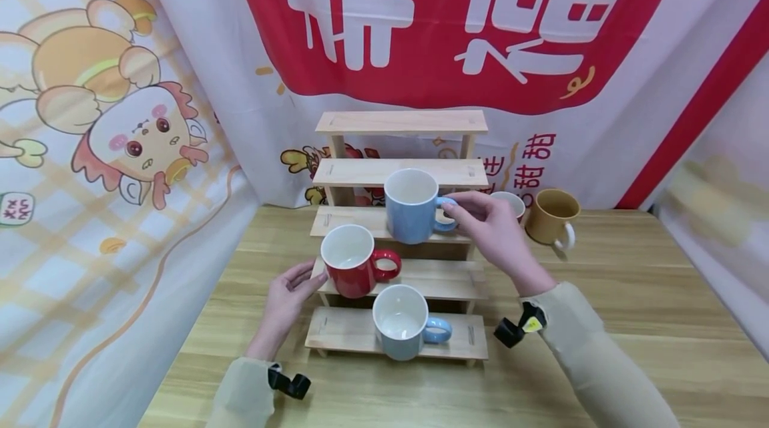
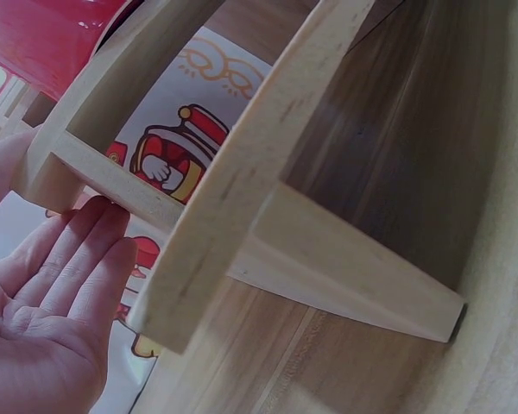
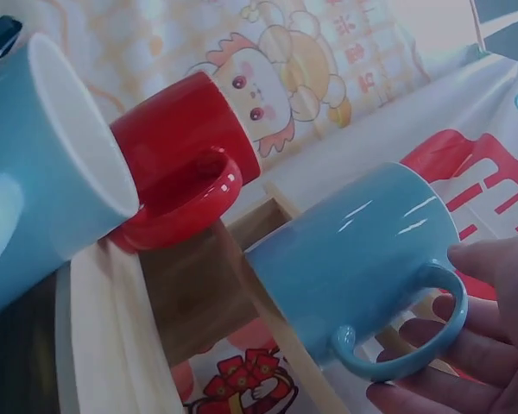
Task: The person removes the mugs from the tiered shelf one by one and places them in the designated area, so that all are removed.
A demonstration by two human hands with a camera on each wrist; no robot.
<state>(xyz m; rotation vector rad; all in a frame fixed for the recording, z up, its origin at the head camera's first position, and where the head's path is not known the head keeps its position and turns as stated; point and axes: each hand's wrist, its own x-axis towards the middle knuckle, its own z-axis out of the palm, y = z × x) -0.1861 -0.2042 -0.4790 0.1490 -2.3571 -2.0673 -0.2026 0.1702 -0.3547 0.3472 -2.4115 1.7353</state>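
A stepped wooden shelf (image 1: 447, 279) stands on the table with mugs on its lower three steps. My right hand (image 1: 495, 231) grips the handle of a blue mug (image 1: 410, 214) at the third step from the bottom. In the right wrist view, fingers pass behind that handle and the thumb lies near the rim. My left hand (image 1: 290, 294) holds the left end of the second step, fingers under the board in the left wrist view. On that step sits a red mug (image 1: 351, 271), handle to the right. A pale blue mug (image 1: 399, 328) sits on the lowest step.
Behind the right hand, at the table's back right, stand a partly hidden white cup (image 1: 510, 202) and a brown mug (image 1: 549, 218) with a white handle. Printed cloth (image 1: 252, 141) hangs at the back and sides. Two upper steps (image 1: 399, 122) rise behind the blue mug.
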